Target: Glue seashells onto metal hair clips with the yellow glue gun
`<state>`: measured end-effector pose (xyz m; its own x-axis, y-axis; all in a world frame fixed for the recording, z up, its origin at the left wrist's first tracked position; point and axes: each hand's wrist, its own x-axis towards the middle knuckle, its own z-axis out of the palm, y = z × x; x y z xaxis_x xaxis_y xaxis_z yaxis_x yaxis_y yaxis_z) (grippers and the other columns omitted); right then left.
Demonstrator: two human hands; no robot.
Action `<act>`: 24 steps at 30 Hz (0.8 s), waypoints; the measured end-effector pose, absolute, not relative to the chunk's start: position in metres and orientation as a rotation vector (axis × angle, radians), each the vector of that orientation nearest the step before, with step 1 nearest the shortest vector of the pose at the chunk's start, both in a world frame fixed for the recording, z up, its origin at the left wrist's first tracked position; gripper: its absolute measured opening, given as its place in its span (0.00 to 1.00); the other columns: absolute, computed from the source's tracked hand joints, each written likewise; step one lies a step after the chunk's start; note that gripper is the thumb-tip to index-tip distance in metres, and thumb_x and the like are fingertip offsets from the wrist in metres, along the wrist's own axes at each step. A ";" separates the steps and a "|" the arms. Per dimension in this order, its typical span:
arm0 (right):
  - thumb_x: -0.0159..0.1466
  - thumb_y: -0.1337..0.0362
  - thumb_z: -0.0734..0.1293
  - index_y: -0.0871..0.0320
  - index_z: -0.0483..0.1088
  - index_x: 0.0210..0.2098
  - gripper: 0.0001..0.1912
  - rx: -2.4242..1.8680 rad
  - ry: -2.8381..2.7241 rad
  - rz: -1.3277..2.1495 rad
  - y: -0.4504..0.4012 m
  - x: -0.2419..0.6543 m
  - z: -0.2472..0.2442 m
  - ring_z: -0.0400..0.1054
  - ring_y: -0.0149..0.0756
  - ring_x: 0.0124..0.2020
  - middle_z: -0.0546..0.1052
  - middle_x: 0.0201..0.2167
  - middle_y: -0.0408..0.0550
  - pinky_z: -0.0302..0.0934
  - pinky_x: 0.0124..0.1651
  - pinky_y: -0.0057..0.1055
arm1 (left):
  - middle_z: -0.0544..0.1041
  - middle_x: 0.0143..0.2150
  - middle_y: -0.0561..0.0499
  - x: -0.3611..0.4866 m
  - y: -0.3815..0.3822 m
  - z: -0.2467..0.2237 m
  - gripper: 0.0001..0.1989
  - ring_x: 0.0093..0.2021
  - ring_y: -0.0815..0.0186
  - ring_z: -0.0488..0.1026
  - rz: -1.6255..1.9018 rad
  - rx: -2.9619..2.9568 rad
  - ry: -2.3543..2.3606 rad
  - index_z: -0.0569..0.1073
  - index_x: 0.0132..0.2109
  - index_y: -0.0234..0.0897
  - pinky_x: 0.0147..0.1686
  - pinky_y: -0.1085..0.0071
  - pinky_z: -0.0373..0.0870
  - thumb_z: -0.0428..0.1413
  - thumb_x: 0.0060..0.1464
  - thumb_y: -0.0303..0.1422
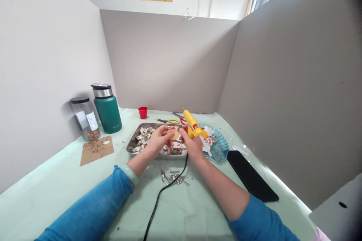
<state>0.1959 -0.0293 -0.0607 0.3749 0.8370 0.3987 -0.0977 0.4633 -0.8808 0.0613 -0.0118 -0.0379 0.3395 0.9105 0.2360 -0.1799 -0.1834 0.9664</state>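
Observation:
Over the metal tray [130, 146] of shells, my left hand [158, 141] pinches a small round orange piece [173, 134] between thumb and fingers. My right hand [192, 145] is wrapped round a yellow glue gun [192, 123], its nozzle pointing up and away and a clear glue stick [206, 146] jutting from its rear. The right fingertips are close to the orange piece; whether they touch it I cannot tell. A black cord [158, 198] runs from the gun down toward the front edge. Shells [143, 136] fill the tray beneath both hands.
Metal clips [174, 177] lie before the tray. A blue glass dish [222, 145] and black slab [251, 177] stand right. Left are a green bottle [108, 113], a clear jar [86, 120] and brown card [96, 151]. Behind are a red cup [143, 112] and yellow-handled pliers [172, 121].

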 end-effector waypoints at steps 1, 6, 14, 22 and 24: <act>0.52 0.53 0.69 0.59 0.68 0.38 0.19 -0.893 -1.006 0.715 -0.029 0.196 -0.061 0.66 0.29 0.21 0.72 0.24 0.41 0.63 0.23 0.26 | 0.71 0.21 0.57 0.062 -0.012 -0.038 0.18 0.17 0.72 0.69 1.141 1.413 0.726 0.64 0.35 0.35 0.16 0.77 0.63 0.62 0.42 0.40; 0.52 0.54 0.69 0.58 0.68 0.38 0.18 -0.873 -1.006 0.705 -0.028 0.196 -0.063 0.65 0.28 0.21 0.72 0.25 0.41 0.62 0.23 0.25 | 0.71 0.21 0.56 0.062 -0.012 -0.038 0.18 0.16 0.73 0.67 1.123 1.443 0.727 0.67 0.36 0.33 0.16 0.77 0.63 0.62 0.42 0.40; 0.53 0.56 0.69 0.58 0.68 0.38 0.16 -0.877 -1.023 0.700 -0.029 0.196 -0.062 0.65 0.27 0.20 0.70 0.25 0.40 0.62 0.24 0.25 | 0.71 0.22 0.56 0.063 -0.013 -0.036 0.18 0.16 0.73 0.67 1.131 1.442 0.744 0.68 0.37 0.33 0.16 0.77 0.62 0.62 0.42 0.40; 0.53 0.56 0.69 0.58 0.68 0.38 0.16 -0.886 -1.007 0.679 -0.031 0.195 -0.060 0.65 0.28 0.21 0.71 0.26 0.40 0.63 0.24 0.26 | 0.71 0.21 0.57 0.063 -0.012 -0.038 0.19 0.16 0.73 0.67 1.142 1.448 0.753 0.68 0.40 0.33 0.16 0.77 0.62 0.62 0.42 0.38; 0.53 0.56 0.69 0.58 0.68 0.38 0.16 -0.891 -1.009 0.669 -0.030 0.195 -0.061 0.64 0.28 0.22 0.71 0.26 0.40 0.62 0.25 0.26 | 0.72 0.22 0.56 0.062 -0.012 -0.038 0.20 0.16 0.74 0.66 1.137 1.460 0.741 0.70 0.41 0.32 0.16 0.77 0.62 0.62 0.43 0.38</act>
